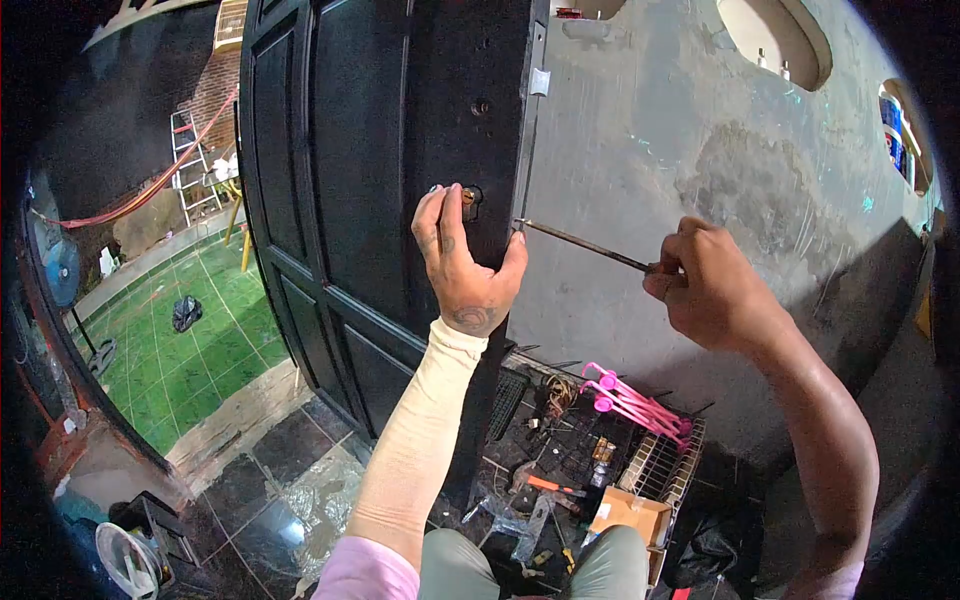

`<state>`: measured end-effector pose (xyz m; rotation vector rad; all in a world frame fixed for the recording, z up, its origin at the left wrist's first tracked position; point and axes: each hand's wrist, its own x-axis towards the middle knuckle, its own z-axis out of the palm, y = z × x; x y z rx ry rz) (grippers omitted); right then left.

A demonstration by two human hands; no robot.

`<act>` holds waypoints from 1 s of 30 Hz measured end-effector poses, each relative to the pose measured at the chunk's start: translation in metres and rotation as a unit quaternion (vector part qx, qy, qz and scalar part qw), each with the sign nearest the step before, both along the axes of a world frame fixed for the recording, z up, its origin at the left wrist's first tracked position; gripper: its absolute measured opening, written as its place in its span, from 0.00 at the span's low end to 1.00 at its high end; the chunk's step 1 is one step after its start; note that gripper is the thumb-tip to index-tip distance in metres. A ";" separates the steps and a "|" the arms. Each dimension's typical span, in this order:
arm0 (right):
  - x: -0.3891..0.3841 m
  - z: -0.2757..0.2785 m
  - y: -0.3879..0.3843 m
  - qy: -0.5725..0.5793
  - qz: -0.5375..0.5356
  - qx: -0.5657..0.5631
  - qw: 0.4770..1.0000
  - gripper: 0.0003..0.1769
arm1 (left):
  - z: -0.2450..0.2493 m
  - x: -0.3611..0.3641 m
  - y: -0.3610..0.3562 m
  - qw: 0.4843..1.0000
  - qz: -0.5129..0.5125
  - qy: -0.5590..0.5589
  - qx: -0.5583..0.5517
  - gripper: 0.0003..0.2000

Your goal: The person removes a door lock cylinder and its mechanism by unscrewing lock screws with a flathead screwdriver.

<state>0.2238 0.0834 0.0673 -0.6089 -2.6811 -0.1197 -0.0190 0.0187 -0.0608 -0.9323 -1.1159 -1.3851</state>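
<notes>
A black panelled door point(365, 150) stands open with its narrow edge towards the grey wall. My left hand point(462, 255) grips around this edge, its fingertips on a brass lock cylinder point(468, 200) in a hole in the door's face. The left thumb lies at the door edge, close to the tip of a long thin screwdriver point(585, 243). My right hand point(705, 285) is closed around the screwdriver's other end, which the fingers hide. The shaft runs almost level, and its tip meets the door edge beside the thumb; the screw itself cannot be made out.
Below lie a hammer point(555, 486) with an orange handle, an open cardboard box point(632, 515), pink plastic hangers point(640, 405) and a wire rack point(655, 460). A white bucket point(125, 565) stands at lower left. Beyond the doorway are green tiles point(215, 325) and a ladder point(188, 160).
</notes>
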 end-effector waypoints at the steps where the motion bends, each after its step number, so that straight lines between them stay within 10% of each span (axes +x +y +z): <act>1: -0.002 -0.002 0.002 0.013 0.012 0.036 0.999 0.11 | 0.000 0.000 0.002 1.000 -0.002 0.002 0.007 0.38; 6: -0.006 -0.027 0.001 -0.016 0.082 0.221 0.972 0.08 | -0.001 -0.002 0.003 1.000 -0.019 0.002 0.015 0.38; 12: -0.006 -0.020 0.007 0.128 0.076 0.181 0.972 0.07 | -0.001 0.001 -0.001 1.000 -0.016 -0.008 0.005 0.37; 19: 0.009 0.012 0.014 -0.016 0.192 -0.224 0.955 0.12 | -0.001 0.001 0.001 1.000 -0.019 -0.012 0.017 0.36; 30: 0.061 -0.042 0.028 0.112 0.212 -0.397 0.886 0.12 | 0.007 0.007 -0.003 0.997 0.039 0.041 -0.044 0.38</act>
